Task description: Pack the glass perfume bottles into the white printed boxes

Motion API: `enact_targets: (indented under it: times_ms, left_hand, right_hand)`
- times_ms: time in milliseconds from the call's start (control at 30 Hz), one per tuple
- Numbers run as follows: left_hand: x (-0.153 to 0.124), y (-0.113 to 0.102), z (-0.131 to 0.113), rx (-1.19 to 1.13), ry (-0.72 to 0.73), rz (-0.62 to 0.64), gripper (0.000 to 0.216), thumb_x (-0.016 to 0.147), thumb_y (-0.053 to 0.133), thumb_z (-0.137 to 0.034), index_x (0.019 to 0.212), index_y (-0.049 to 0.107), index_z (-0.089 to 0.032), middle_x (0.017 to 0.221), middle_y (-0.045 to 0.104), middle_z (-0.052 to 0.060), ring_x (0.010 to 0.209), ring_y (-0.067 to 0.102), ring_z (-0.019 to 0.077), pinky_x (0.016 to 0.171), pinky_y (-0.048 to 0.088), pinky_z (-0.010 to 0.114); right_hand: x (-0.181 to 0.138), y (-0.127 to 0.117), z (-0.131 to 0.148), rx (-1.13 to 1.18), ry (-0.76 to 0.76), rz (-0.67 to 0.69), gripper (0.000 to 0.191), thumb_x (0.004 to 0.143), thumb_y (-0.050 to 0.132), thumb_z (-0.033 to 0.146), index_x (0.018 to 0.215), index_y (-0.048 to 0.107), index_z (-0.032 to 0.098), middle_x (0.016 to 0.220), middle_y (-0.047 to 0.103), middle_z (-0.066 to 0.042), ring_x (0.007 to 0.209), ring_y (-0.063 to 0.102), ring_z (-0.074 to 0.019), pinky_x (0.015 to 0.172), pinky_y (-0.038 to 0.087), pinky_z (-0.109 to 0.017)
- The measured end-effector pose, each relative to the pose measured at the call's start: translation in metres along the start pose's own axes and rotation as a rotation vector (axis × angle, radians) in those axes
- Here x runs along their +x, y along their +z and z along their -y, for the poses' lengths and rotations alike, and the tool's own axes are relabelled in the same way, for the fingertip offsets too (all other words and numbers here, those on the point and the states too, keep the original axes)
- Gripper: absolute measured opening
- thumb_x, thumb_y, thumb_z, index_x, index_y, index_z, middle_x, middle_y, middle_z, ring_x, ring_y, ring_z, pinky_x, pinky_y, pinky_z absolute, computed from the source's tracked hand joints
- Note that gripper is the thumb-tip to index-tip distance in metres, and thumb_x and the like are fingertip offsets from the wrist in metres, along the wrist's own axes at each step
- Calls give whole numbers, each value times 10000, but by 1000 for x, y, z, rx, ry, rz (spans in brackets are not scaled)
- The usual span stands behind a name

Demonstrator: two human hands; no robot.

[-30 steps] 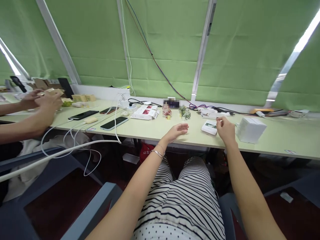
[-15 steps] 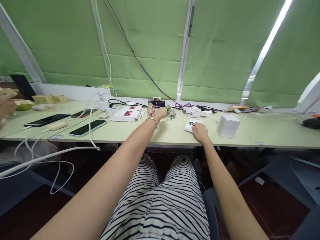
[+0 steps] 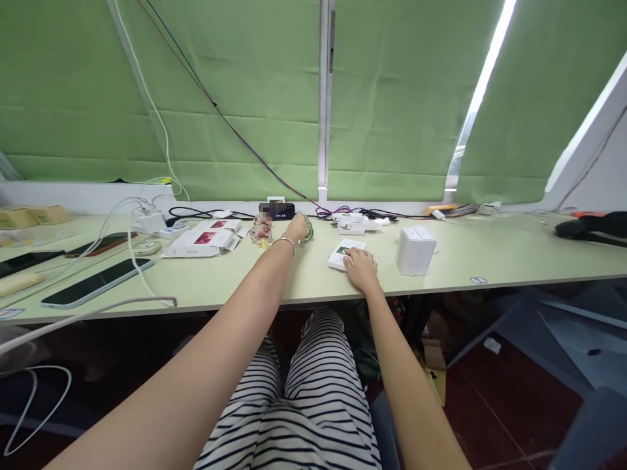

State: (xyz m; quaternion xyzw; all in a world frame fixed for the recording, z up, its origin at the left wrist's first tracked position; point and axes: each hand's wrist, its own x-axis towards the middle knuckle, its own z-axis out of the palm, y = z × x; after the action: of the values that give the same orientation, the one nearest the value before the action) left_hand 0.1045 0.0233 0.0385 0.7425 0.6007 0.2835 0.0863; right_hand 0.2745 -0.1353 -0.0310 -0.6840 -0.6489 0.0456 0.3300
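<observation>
My left hand (image 3: 296,230), a bracelet at its wrist, reaches to the back of the table. Its fingers are closed at a see-through round thing with green in it (image 3: 308,230); the fingertips are partly hidden. To its left stands a similar round thing with red and pink in it (image 3: 261,233). My right hand (image 3: 361,266) holds the edge of a small flat white box (image 3: 339,256) with a dark green mark, its thumb on top. Right of that hand stands a taller white box (image 3: 415,251).
An opened white carton with red pictures (image 3: 203,239) lies on the left, near a phone (image 3: 98,282) and white charging cables. A black device with lit digits (image 3: 277,211) stands at the back. Torn white packaging (image 3: 353,223) lies among cables. A black object (image 3: 595,227) is far right.
The view has turned to the right, so the table's things sit further left. The person's hand at the far left has left the view. Both my hands keep their places on the table.
</observation>
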Motion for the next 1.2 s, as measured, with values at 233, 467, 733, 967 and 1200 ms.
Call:
enact_targets:
  times_ms: [233,467,733,967,1200]
  left_hand:
    - [-4,-58,-30,62,143,-114,671,727,601,-146,1321,294,-82,1170,545,157,1111,512,255,917,409,344]
    - [-67,-101,-26,138,325,112,765,673,678,-200,1330,300,-91,1093,580,117,951,562,222,823,427,324]
    - [-96,-64,40,161,322,181,843,659,642,-245,1378,220,-120,1058,577,106,940,569,239,763,433,285]
    - [-102,-67,43,95,318,207,895,644,673,-304,1382,206,-109,1068,580,115,955,567,245,808,430,314]
    - [-98,-57,48,-252,367,200,622,840,430,-412,1363,236,-135,1206,547,134,1057,543,190,861,445,308]
  right_hand:
    - [2,1,-6,58,8,-22,352,878,329,337,1148,546,270,1323,467,-47,1192,333,-311,956,303,-525]
    - [8,2,-12,151,49,-46,451,845,248,184,1175,553,220,1284,510,-49,1136,419,-259,958,333,-441]
    - [5,-1,-10,80,26,13,546,717,365,121,1178,564,336,1356,444,47,1238,329,-279,998,295,-479]
    - [-3,6,-3,-118,98,-218,407,786,426,256,1163,576,232,1257,465,-149,1156,331,-377,926,230,-617]
    - [-6,5,0,-124,118,-355,350,801,413,212,1106,579,168,1207,479,-173,1175,311,-357,934,230,-600]
